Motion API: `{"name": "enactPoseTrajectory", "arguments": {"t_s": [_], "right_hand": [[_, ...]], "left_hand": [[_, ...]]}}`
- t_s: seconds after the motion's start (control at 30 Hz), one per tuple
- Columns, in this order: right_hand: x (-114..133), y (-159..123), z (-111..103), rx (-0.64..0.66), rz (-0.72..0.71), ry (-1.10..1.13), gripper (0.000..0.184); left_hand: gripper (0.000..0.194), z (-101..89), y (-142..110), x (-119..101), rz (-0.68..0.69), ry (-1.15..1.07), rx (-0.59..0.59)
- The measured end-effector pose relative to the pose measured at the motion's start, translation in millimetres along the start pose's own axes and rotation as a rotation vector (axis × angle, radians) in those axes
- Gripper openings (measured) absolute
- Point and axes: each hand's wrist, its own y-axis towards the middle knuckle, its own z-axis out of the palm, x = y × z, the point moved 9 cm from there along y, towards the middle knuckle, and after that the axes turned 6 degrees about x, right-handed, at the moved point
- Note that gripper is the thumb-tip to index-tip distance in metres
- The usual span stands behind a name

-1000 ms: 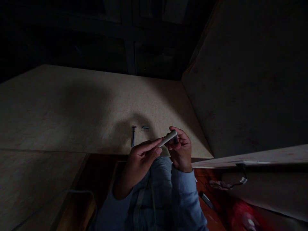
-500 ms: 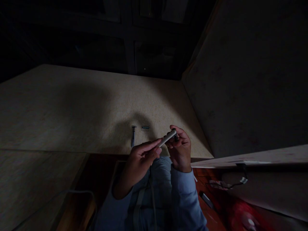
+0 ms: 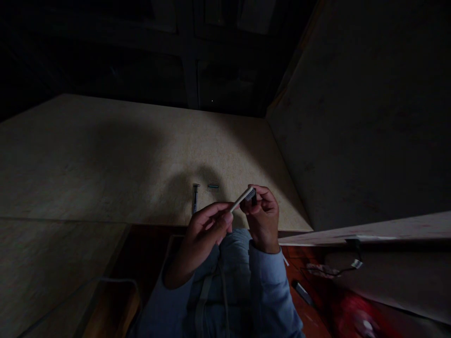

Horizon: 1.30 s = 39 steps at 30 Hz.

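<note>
A pale-handled toothbrush (image 3: 237,202) with dark grey bristles is pinched in my left hand (image 3: 207,227), its head slanting up to the right. The bristles face a small dark piece (image 3: 254,200) held in the fingers of my right hand (image 3: 265,213); its kind cannot be made out in the dim light. The brush head is right beside that piece, and whether they touch is unclear. Past my left hand a slim, dark-handled razor (image 3: 195,197) lies on the table, its lower end partly covered by the hand. To its right rests a small teal and clear strip-like piece (image 3: 213,186).
The pale tabletop (image 3: 141,155) ends at a dark window frame behind and a wall (image 3: 359,117) on the right. Below right, a dark-and-grey object (image 3: 303,292) and a red bag-like item (image 3: 355,314) lie by the floor. A cable (image 3: 116,280) runs at lower left.
My left hand has turned the toothbrush, so its bristles now show where its plain back showed before. My right hand stays nearly in place around the dark piece.
</note>
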Motion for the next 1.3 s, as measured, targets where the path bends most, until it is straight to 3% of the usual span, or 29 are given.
{"name": "enactPoseTrajectory", "arguments": {"t_s": [0.2,0.57,0.83,1.13,1.3], "right_hand": [[10.6,-1.9,13.5,0.092,-0.042,-0.248,0.036],[32.8,-8.9,26.7,0.284,-0.231,-0.728,0.03],[32.4,-9.5,29.1,0.306,-0.283,-0.811,0.033],[37.2,-8.4,26.1,0.255,-0.275,-0.737,0.017],[35.3,-9.0,26.2,0.289,-0.255,-0.707,0.009]], "left_hand": [[0.043,-4.7,5.3,12.3,-0.048,-0.135,-0.137],[0.034,-19.2,15.0,29.5,-0.099,-0.136,-0.184],[0.044,-22.1,15.2,28.5,-0.067,-0.102,-0.245],[0.053,-26.7,15.2,26.8,-0.013,-0.101,-0.287],[0.053,-29.9,15.9,27.4,0.0,-0.133,-0.332]]}}
